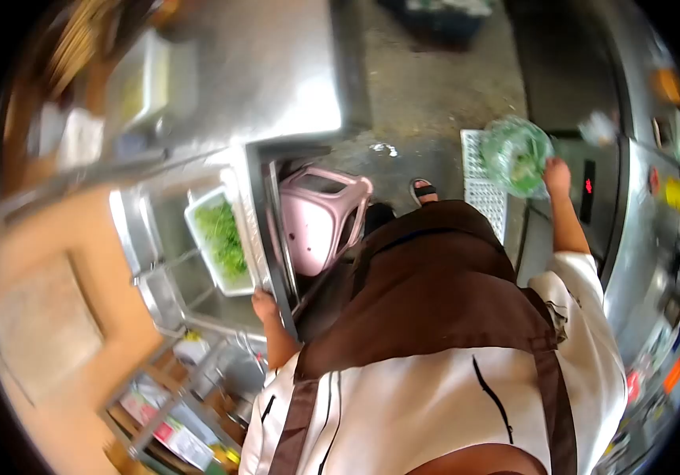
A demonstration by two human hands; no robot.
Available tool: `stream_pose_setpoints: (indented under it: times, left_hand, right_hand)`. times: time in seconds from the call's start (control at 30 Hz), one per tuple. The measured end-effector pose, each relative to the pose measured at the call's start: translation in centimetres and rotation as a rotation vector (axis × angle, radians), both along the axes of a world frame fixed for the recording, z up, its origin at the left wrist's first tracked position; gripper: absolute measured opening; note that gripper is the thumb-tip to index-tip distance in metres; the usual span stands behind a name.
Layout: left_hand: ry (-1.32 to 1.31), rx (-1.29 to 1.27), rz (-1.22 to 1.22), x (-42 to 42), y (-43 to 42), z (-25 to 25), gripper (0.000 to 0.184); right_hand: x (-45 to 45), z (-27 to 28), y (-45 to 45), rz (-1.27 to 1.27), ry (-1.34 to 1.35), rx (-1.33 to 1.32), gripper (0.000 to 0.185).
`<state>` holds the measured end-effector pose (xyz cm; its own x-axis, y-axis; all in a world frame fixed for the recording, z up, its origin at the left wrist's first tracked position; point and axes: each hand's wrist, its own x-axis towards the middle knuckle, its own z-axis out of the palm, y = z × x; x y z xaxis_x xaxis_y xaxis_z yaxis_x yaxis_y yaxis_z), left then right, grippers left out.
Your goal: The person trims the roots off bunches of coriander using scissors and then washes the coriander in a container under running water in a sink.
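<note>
My left hand [265, 307] is closed at the near corner of a white tray [195, 226], and the fingertips are partly hidden there. Chopped leafy greens [223, 237] fill the tray, which is over a metal sink [167, 237]. Out to the right, my right hand [557, 176] grips the edge of a pale green, see-through plastic bag [516, 154]. Something leafy and light green shows inside the bag, though blur hides the detail. The bag hangs above a white perforated mat or rack [474, 162].
A pink plastic stool [312, 229] stands beside the sink, close to my feet. Beyond the sink is a steel counter [268, 63]. At the right are steel cabinets [593, 198] with a red display. A metal shelf [150, 427] holds packages at lower left. The floor [427, 95] looks wet.
</note>
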<state>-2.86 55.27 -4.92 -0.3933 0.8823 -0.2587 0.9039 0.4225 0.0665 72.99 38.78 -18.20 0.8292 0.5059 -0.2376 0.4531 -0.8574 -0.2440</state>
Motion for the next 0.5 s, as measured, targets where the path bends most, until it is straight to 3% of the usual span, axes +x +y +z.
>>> stream_pose_setpoints:
  times: [0.03, 0.17, 0.3, 0.37, 0.43, 0.5]
  left_hand:
    - [0.009, -0.012, 0.011, -0.5, -0.1, -0.4, 0.042]
    - [-0.001, 0.044, 0.243, 0.0, -0.3, -1.1, 0.043]
    - [0.055, 0.172, 0.238, 3.2, -0.8, 0.9, 0.043]
    - [0.087, 0.15, 0.256, 3.9, -0.7, 1.8, 0.043]
    - [0.012, 0.185, 0.207, 2.4, -0.9, 1.7, 0.041]
    - [-0.105, 0.08, 0.286, 2.2, -0.6, 2.5, 0.042]
  right_hand:
    - [0.1, -0.5, 0.5, 0.063, -0.033, 0.013, 0.034]
    - [-3.9, -1.3, 6.1, 0.105, 0.444, 0.151, 0.039]
    - [-10.8, 1.0, 13.9, 0.234, 0.64, 0.011, 0.037]
    - [-14.1, 1.4, 17.8, 0.71, 0.462, -0.091, 0.039]
    - [-20.6, 8.0, 23.0, 0.857, 0.517, -0.111, 0.038]
    - [-26.3, 13.8, 26.6, 0.963, 0.755, -0.289, 0.032]
